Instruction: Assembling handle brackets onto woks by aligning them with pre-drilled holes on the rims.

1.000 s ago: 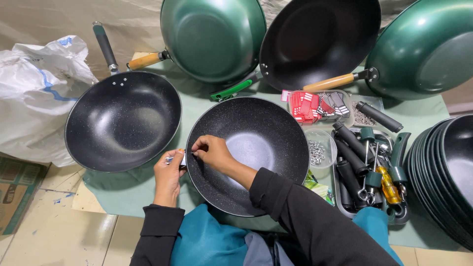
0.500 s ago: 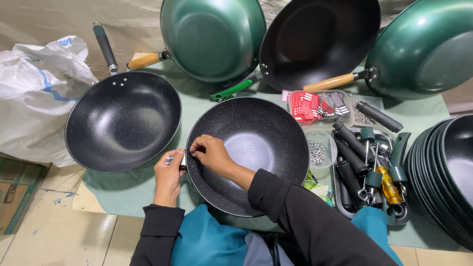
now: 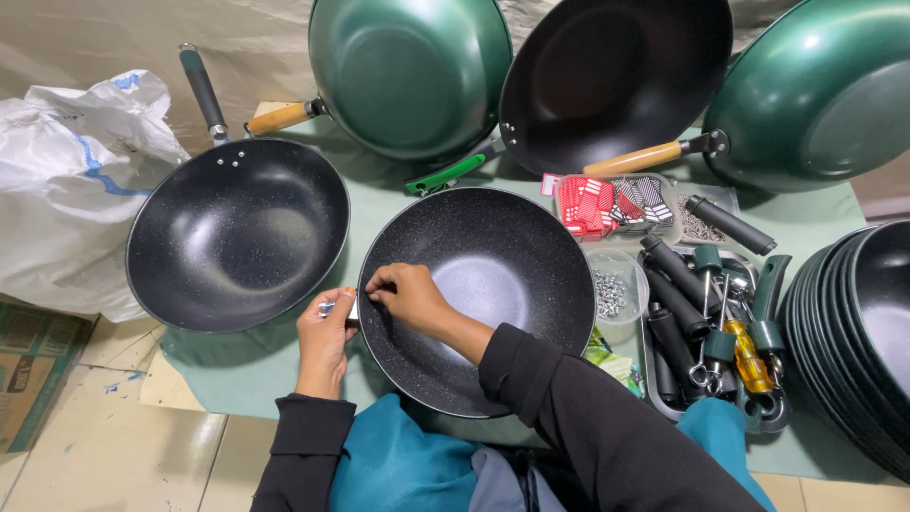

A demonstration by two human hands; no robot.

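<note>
Head view | wok [image 3: 493, 284] rim between both hands | left hand [image 3: 325, 337] outside, pinching small metal part [image 3: 327, 308] | right hand [image 3: 408, 294] inside, fingertips pinched at rim

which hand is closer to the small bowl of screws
Right. The right hand is inside the black pan, toward its left rim; the bowl of screws sits beyond the opposite rim. The left hand is outside the pan, farther off.

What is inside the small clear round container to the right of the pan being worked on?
The clear container holds a small heap of silver metal fasteners, too small to identify. Its bottom beneath the heap is covered.
</note>
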